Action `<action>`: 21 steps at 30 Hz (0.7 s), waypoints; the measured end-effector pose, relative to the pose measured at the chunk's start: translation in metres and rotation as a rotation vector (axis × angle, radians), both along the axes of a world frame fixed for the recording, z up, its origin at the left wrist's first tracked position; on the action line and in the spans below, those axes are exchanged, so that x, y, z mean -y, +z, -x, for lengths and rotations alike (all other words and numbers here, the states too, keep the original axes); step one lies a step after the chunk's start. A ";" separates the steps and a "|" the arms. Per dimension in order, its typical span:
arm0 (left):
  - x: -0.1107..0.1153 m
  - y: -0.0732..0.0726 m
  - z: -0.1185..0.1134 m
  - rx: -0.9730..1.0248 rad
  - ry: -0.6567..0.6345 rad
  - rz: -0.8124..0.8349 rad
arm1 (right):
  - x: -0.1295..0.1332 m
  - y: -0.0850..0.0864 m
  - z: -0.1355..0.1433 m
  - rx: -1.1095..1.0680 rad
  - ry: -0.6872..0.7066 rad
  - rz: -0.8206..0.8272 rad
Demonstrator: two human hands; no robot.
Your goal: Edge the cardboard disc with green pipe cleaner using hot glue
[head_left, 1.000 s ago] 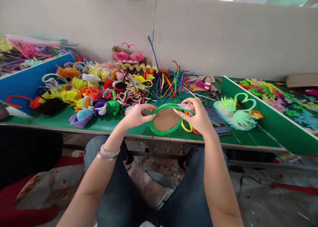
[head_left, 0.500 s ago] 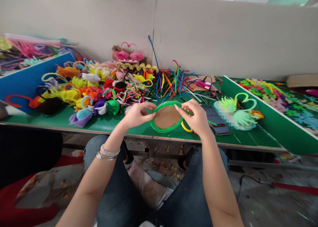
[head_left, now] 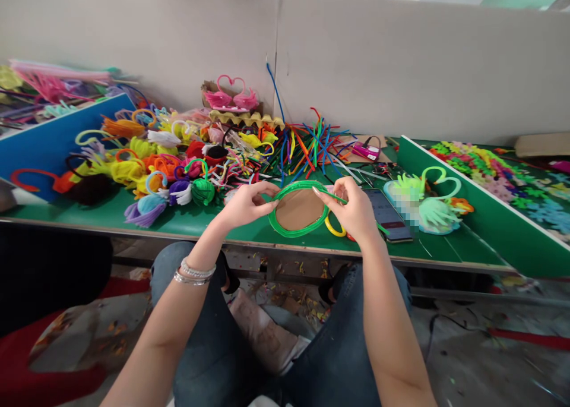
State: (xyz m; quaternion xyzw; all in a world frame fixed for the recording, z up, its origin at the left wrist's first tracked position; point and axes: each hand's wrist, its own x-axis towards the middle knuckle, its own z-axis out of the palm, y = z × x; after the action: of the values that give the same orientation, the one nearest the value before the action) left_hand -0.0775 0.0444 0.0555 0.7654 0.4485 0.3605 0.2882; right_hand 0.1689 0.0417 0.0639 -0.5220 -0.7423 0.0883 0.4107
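Pale wall panels span the upper part of the frame, behind a green table crossing the middle. Near the centre, above the table's front edge, you hold a round brown board with a green rim between your 2 hands. Your left hand pinches the rim at its upper left, thumb and fingers closed on it. Your right hand, at the rim's upper right, grips a green strand between thumb and fingers. Beside the board's lower right lies a yellow ring; farther right, a dark phone, then light green swan figures. Colourful bundles crowd the left.
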 end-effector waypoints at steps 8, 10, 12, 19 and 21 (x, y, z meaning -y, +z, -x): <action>-0.001 0.000 0.001 0.039 -0.012 0.010 | -0.003 -0.001 -0.003 -0.050 0.078 0.073; -0.001 -0.001 0.001 0.032 -0.013 0.029 | -0.003 -0.001 -0.003 -0.008 0.078 0.076; -0.001 -0.002 0.000 0.018 -0.016 0.042 | -0.002 -0.001 -0.003 0.031 0.068 0.068; 0.000 -0.003 0.001 -0.063 -0.151 0.039 | 0.000 -0.003 0.000 0.110 0.050 0.089; 0.000 -0.002 0.002 -0.079 -0.177 0.066 | -0.001 -0.004 0.001 0.121 0.063 0.093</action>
State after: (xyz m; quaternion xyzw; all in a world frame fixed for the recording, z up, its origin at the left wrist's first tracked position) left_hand -0.0798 0.0440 0.0540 0.8059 0.4016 0.2882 0.3260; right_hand 0.1681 0.0425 0.0601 -0.5214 -0.7769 0.1037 0.3374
